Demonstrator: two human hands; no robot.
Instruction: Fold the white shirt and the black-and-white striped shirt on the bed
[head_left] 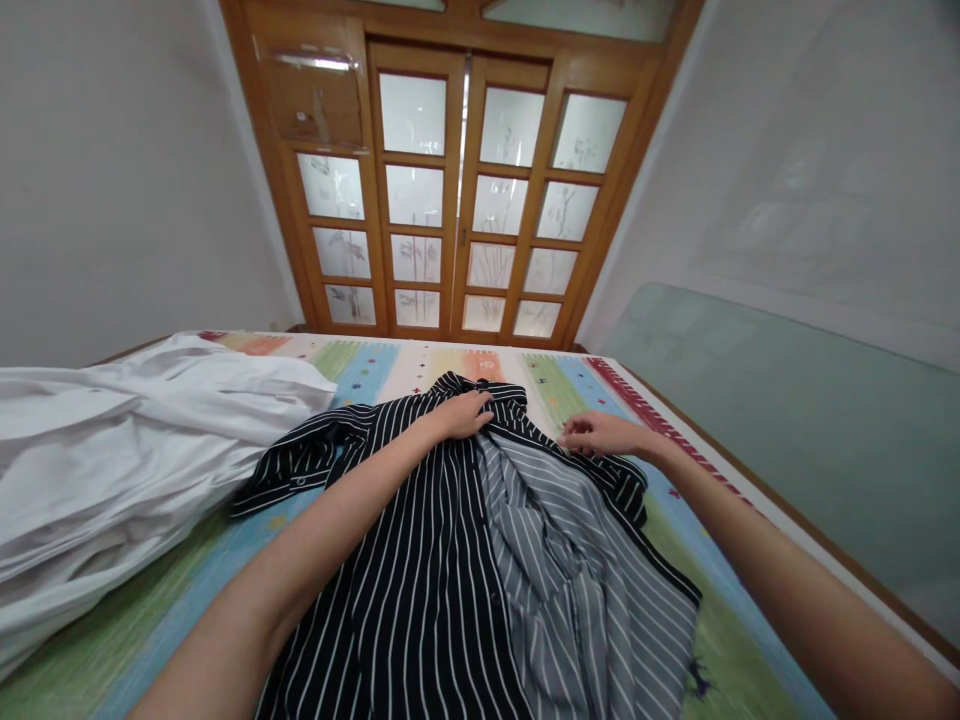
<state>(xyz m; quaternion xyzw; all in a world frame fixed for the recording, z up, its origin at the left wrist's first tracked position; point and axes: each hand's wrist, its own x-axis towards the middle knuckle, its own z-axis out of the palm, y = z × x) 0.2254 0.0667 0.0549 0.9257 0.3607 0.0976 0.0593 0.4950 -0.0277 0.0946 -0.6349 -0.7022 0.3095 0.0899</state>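
A black shirt with white stripes (420, 560) lies spread on the bed, its collar pointing away from me. The front is partly turned back on the right, so the grey striped inside (622, 600) shows. My left hand (461, 415) reaches across the shirt and grips the cloth just below the collar, fingers bent and thumb close to them. Beside the right shoulder of the shirt is my right hand (600, 433), its fingers loosely curled and a little apart, with no cloth visible between them. The right sleeve lies bunched under that wrist.
A crumpled white cloth (150, 440) covers the left side of the bed. Under everything is a multicoloured patterned bedspread (457, 360). A pale green headboard panel (795, 440) runs along the right. Wooden doors with glass panes (454, 230) stand behind the bed.
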